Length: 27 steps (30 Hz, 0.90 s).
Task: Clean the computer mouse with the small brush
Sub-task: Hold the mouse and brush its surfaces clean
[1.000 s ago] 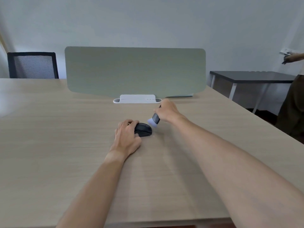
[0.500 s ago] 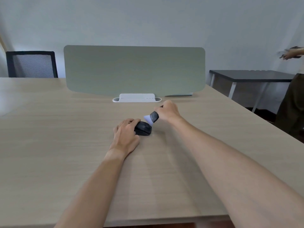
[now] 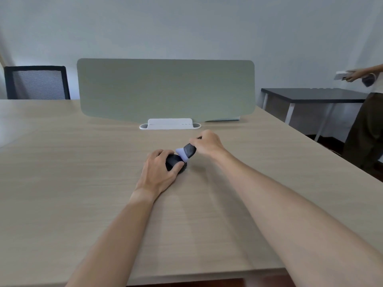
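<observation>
Mouse (image 3: 173, 161) sits on desk (image 3: 83, 183), gripped by my left hand (image 3: 158, 172). My right hand (image 3: 208, 142) holds brush (image 3: 186, 151), bristles touching mouse's right side, handle angled up-right.

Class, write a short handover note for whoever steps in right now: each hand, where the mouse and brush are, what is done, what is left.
Left hand grips the black mouse, steadying it on the wooden table.
Right hand holds the small brush, bristles down on the mouse's far right side.
Done: brush picked up, brushing under way.
Left: how clean the mouse is cannot be judged; brush the rest, then set the brush down.
</observation>
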Each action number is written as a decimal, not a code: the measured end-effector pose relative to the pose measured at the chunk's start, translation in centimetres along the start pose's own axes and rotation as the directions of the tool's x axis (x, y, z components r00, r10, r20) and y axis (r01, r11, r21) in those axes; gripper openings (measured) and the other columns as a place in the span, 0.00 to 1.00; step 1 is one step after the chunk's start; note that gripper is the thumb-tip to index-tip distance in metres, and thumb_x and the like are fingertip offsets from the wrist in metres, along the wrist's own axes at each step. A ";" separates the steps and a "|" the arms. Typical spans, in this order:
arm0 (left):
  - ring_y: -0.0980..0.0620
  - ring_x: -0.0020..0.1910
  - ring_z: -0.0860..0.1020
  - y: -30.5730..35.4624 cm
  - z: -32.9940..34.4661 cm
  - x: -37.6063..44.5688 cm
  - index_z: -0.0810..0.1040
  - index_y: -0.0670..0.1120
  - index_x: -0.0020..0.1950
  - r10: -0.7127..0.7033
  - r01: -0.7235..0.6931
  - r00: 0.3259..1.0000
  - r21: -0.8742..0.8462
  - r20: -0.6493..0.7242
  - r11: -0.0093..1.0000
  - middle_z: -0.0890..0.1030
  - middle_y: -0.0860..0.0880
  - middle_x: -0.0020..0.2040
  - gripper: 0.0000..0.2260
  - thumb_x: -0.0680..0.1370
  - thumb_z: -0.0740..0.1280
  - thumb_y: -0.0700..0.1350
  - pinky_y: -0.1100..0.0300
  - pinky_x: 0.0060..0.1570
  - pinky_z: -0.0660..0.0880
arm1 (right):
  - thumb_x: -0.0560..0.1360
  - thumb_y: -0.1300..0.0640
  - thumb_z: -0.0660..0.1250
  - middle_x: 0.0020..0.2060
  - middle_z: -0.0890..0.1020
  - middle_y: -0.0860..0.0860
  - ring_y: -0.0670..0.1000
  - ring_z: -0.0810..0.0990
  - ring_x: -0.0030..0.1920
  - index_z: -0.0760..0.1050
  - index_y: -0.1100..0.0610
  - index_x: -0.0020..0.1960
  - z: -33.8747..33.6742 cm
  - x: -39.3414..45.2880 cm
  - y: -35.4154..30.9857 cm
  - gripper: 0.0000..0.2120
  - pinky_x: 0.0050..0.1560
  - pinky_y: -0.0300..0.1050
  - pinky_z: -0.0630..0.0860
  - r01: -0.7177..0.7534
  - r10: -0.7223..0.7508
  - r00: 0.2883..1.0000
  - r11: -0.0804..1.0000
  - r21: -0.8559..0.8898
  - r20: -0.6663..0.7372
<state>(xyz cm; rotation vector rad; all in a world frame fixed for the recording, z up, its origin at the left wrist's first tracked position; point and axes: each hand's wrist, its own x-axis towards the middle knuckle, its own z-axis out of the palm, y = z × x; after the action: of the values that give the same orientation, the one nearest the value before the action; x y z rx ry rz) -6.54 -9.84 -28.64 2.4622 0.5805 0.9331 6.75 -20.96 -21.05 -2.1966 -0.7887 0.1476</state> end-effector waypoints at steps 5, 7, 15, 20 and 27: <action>0.49 0.61 0.72 0.0 0.1 0.0 0.76 0.46 0.60 -0.052 0.052 0.999 0.000 -0.016 0.999 0.76 0.48 0.59 0.21 0.71 0.70 0.56 0.63 0.59 0.65 | 0.77 0.57 0.65 0.33 0.64 0.53 0.56 0.65 0.36 0.58 0.55 0.30 0.3 0.2 0.9 0.21 0.27 0.46 0.57 0.013 -0.012 1.000 0.993 -0.120 0.008; 0.46 0.61 0.71 0.1 0.1 -0.1 0.75 0.46 0.60 -0.088 0.090 0.995 0.025 -0.044 0.996 0.74 0.47 0.58 0.24 0.70 0.71 0.58 0.58 0.62 0.67 | 0.77 0.57 0.64 0.32 0.64 0.53 0.55 0.64 0.35 0.58 0.55 0.30 0.0 0.3 0.7 0.21 0.27 0.45 0.57 0.012 -0.013 1.000 0.997 -0.073 -0.019; 0.45 0.62 0.73 0.7 -0.6 -0.4 0.65 0.45 0.70 -0.126 0.126 0.992 -0.041 0.003 0.991 0.76 0.46 0.62 0.30 0.71 0.70 0.51 0.50 0.64 0.67 | 0.77 0.58 0.64 0.31 0.64 0.51 0.53 0.63 0.34 0.57 0.54 0.30 0.8 0.3 0.4 0.22 0.25 0.42 0.57 0.045 -0.045 0.999 0.997 -0.065 0.011; 0.44 0.61 0.74 0.4 -0.5 -0.2 0.69 0.46 0.67 -0.130 0.130 0.991 -0.007 0.022 0.992 0.78 0.47 0.60 0.27 0.71 0.67 0.53 0.49 0.63 0.68 | 0.77 0.59 0.64 0.31 0.63 0.53 0.55 0.63 0.37 0.56 0.55 0.30 0.4 0.9 -0.9 0.22 0.26 0.44 0.57 0.083 -0.086 0.995 0.995 -0.047 -0.052; 0.48 0.59 0.74 0.2 -0.2 0.0 0.73 0.49 0.61 -0.139 0.139 0.990 -0.001 0.030 0.990 0.78 0.50 0.57 0.31 0.64 0.69 0.65 0.50 0.61 0.70 | 0.77 0.57 0.65 0.32 0.66 0.52 0.54 0.64 0.35 0.57 0.54 0.30 1.1 0.9 -0.6 0.22 0.27 0.45 0.57 0.059 -0.059 0.998 0.998 -0.030 0.006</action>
<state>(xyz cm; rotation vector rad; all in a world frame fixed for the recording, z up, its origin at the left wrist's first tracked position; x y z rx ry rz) -6.64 -10.01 -28.42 2.3937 0.7296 0.8407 6.85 -19.42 -21.28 -2.1992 -0.8625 0.1132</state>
